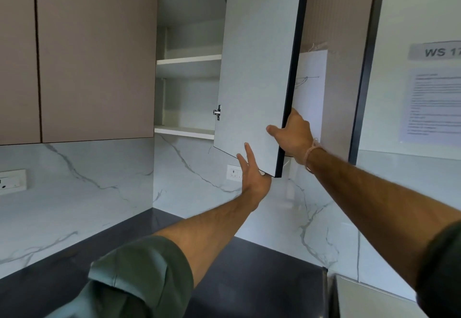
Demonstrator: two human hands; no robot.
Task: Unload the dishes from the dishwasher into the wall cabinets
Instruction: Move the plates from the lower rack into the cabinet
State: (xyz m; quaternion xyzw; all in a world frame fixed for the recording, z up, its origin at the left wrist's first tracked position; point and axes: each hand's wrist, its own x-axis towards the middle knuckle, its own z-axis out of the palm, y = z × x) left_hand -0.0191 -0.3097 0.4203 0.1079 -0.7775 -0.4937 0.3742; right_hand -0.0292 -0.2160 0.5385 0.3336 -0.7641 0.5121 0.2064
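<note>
A rolled green sleeve (139, 267) fills the lower left of the frame, and from it the left hand (252, 177) reaches up to the bottom corner of the open cabinet door (254, 68); its fingers (245, 158) are spread and lie flat against the pale inner face, gripping nothing. The right hand (294, 133), in the centre right of the frame, is closed around the dark outer edge of the door, thumb in front and the other fingers hidden behind. The wall cabinet (189, 68), upper centre, shows 2 white shelves (189, 59), both without dishes; no dish and no dishwasher is visible. I judge that the step is opening the door, so it is better to swing it fully aside with 1 hand and keep the hinges (217, 112) unstrained. The dark desk (237, 280) lies below, with a socket (233, 171) on the marble wall and papers (434, 103) at the right. The half-open door itself partly blocks the shelves.
</note>
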